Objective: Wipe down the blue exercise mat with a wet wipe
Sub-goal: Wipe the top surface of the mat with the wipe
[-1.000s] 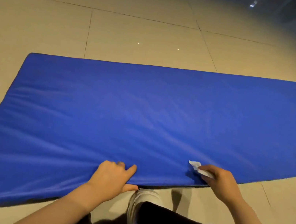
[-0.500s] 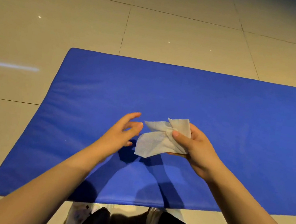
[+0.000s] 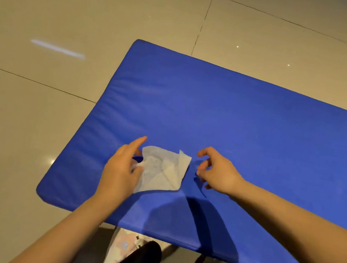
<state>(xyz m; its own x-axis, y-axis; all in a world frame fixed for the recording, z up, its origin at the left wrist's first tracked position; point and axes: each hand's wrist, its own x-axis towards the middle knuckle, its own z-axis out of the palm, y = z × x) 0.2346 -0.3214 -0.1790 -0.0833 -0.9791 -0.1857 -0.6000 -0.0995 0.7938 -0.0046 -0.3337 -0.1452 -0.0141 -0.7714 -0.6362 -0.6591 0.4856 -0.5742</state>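
Head view is filled mostly by a blue mat (image 3: 245, 142) laid flat on a floor (image 3: 36, 110) of large glossy beige tiles, with its rounded left end and both left corners in view while its right part runs out of frame. A white wipe (image 3: 163, 170) is seen over the mat's near left area, partly unfolded, with one flap turned over on its right side and a corner standing up at the top. The wipe is pinched at its left edge by the left hand (image 3: 120, 173), whose forefinger is stretched out above the wipe's top left corner. The right hand (image 3: 218, 172) is held just beside the wipe's right edge, apart from it, its fingers loosely curled around nothing. Whether the wipe lies on the mat or is held slightly above it cannot be told. Dark shadows of the forearms are cast on the mat below the hands. At the bottom edge, dark trousers (image 3: 139, 261) and pale shoes (image 3: 121, 249) are seen just beside the mat's near border. Thin dark grout lines are drawn across the floor, and small bright points and one long streak of reflected light (image 3: 56, 48) are seen on the tiles at left.
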